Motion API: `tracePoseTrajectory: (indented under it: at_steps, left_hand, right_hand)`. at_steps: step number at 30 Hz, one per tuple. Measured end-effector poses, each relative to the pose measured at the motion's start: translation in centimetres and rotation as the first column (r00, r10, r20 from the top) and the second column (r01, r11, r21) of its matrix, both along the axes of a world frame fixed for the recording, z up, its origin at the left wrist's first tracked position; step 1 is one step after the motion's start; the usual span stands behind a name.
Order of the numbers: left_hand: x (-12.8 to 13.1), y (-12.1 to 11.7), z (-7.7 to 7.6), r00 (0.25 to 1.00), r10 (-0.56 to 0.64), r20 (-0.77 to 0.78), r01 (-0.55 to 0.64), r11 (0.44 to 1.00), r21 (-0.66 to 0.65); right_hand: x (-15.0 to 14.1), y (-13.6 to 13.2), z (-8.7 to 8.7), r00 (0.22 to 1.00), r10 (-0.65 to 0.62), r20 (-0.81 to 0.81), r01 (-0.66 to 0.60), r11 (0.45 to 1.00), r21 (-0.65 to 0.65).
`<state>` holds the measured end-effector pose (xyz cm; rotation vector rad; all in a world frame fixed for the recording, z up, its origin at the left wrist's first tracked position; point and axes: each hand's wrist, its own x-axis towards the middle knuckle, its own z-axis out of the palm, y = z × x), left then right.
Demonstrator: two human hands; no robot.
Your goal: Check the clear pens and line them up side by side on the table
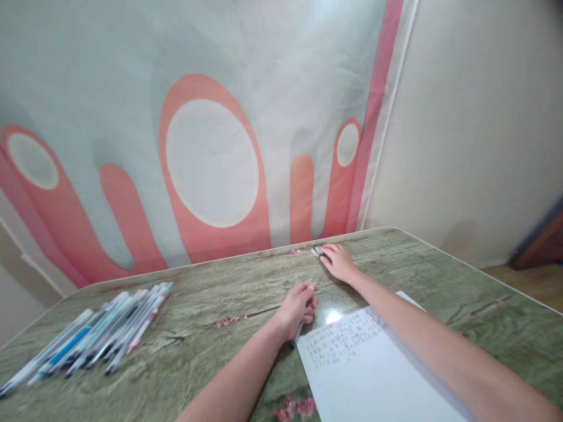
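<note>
My left hand [300, 308] is closed around a dark pen [295, 339], whose lower end sticks out below the fist beside the paper's corner. Farther back, my right hand [339, 262] rests on the table with its fingertips closed at a small white and black piece [317, 252], perhaps a pen part; its kind is too small to tell. A white sheet of paper [378, 381] lies in front of me, with several lines of handwriting across its top. My right forearm crosses over the sheet.
At the left, several pens [101, 331] lie side by side in a loose bundle, one with a blue barrel. The table [211, 363] has a green wood-grain top with printed pink flowers. Behind its far edge hangs a red-and-grey patterned sheet [264, 70].
</note>
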<state>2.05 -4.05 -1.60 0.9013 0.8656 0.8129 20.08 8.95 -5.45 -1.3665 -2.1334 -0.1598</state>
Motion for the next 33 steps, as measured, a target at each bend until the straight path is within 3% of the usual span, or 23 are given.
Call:
tracePoseTrajectory:
  at_steps: [4, 10, 33]
  left_hand:
    - [0.02, -0.02, -0.02, 1.000, -0.005, -0.002, 0.005, 1.000, 0.009]
    - [0.03, -0.03, -0.04, 1.000, 0.000, -0.008, 0.000, 1.000, 0.010]
    - [-0.04, 0.12, -0.28, 1.000, -0.013, 0.003, 0.013, 1.000, 0.021]
  right_hand:
    - [-0.49, -0.03, -0.01, 0.996, 0.038, 0.077, -0.038, 0.999, 0.006]
    - [-0.58, 0.12, -0.22, 0.992, -0.032, 0.120, 0.039, 0.997, -0.060]
    - [-0.49, 0.21, -0.32, 0.995, -0.030, 0.097, 0.037, 0.996, -0.079]
